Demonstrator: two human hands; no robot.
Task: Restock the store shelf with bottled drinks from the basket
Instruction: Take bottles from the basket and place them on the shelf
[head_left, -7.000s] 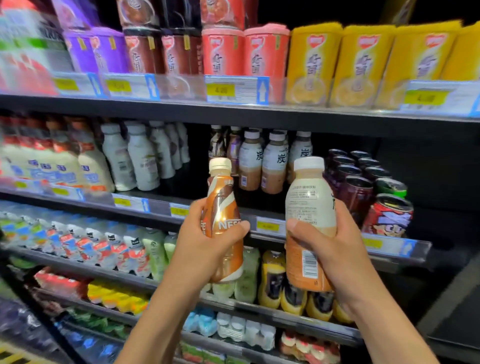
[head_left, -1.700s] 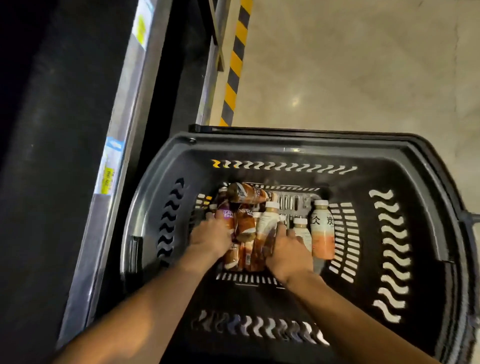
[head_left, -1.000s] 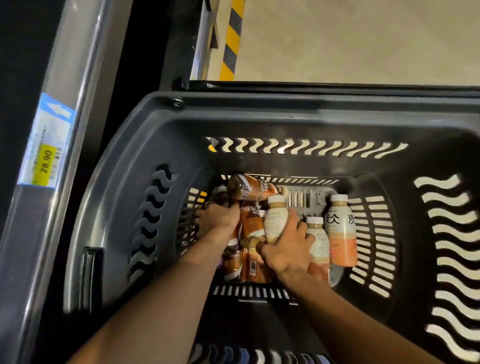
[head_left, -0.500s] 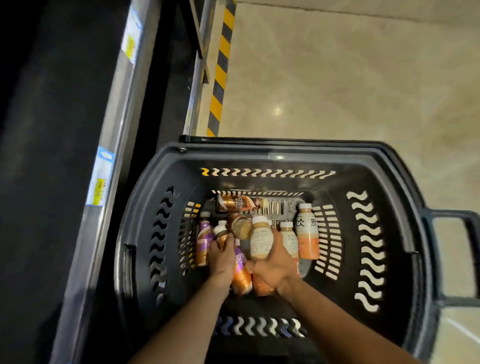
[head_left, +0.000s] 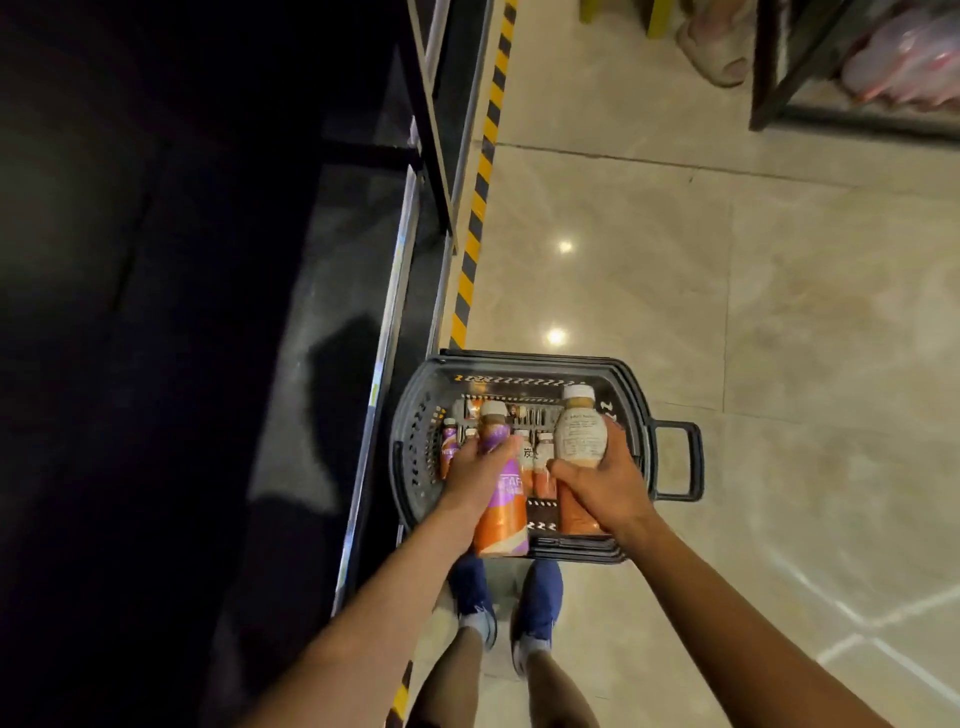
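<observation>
Head view is showing both hands over the basket (head_left: 519, 364), each one curling round a bottle. The left hand (head_left: 475, 470) is gripping a purple-and-orange bottle (head_left: 501, 512) round its middle. The right hand (head_left: 597, 480) is wrapping fingers and thumb round the lower half of a pale-labelled bottle (head_left: 579, 436) with a white cap. Both bottles are hanging above the basket, which is sitting on the floor (head_left: 727, 312) just beside the dark shelf unit (head_left: 382, 364). More bottles (head_left: 540, 457) are lying and standing in its bottom.

As I am judging it, the smooth wrappers are making a one-handed grip prone to slipping, and a dropped bottle would be hitting the bottles below or the hard tiles. The shelf edge is running close on the left, so a quick upward swing could be knocking the left bottle against it. The person's shoes (head_left: 537, 592) are standing right against the basket, so a careless step forward is risking a trip.
</observation>
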